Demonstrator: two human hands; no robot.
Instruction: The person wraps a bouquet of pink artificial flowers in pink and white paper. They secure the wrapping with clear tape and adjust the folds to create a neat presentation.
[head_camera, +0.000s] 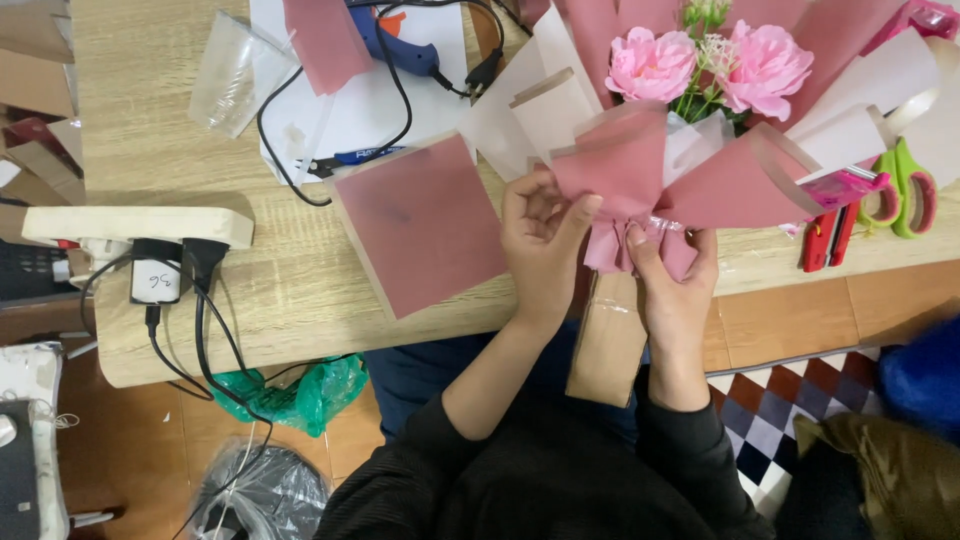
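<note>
Head view. Bouquet (690, 150) lies at the table (150, 120) edge, about 1 o'clock from frame centre, blooms pointing to 12, kraft-wrapped stem end hanging off the edge toward 6. Two pink flowers (705, 65) sit in folded dusty-pink and white wrap sheets.

Left hand (540, 245) at the bouquet neck, fingers closed on the fold of pink wrap, thumb pressed on its front. Right hand (675, 285) just beside it at 3 o'clock, fingers gripping the gathered neck of the wrap, thumb up against the crinkled part. Both hands touch the bouquet, close together but not touching each other as far as shows.

Loose pink sheet (420, 225) lies flat at 9 o'clock of the left hand, its corner over the table edge. Blue glue gun (395, 45) with black cord at 11 o'clock, on white paper. Clear plastic film (235, 70) further toward 10. Green scissors (900, 190) and a red stapler (830, 235) at 3 o'clock of the bouquet, near. Power strip (140, 225) with plugs at far 9 o'clock. Green bag (300, 395) under the table at 7.
</note>
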